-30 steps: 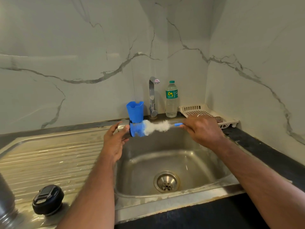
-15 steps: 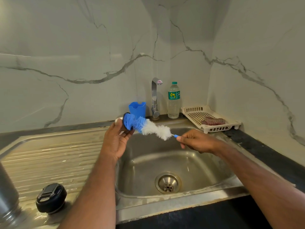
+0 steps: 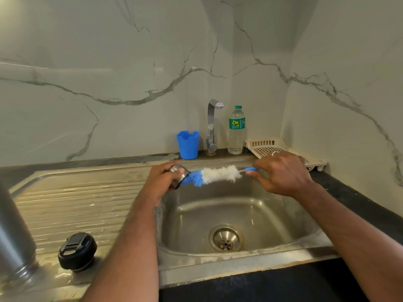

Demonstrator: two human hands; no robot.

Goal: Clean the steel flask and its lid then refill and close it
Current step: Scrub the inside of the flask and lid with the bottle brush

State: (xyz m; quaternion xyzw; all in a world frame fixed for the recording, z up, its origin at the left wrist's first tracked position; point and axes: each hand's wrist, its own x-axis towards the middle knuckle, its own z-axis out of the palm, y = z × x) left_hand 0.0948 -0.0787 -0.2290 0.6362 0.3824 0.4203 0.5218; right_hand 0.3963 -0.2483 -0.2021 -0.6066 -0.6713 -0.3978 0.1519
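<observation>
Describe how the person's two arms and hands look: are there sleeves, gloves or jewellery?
Both forearms are bare, with no sleeves in view. The hands are bare too, without gloves. The right hand wears a silver-coloured ring on one finger. On the left hand no ring, watch or band shows.

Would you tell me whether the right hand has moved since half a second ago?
Yes. The right hand rose from over the sink basin toward the white tray, levelling the brush.
</observation>
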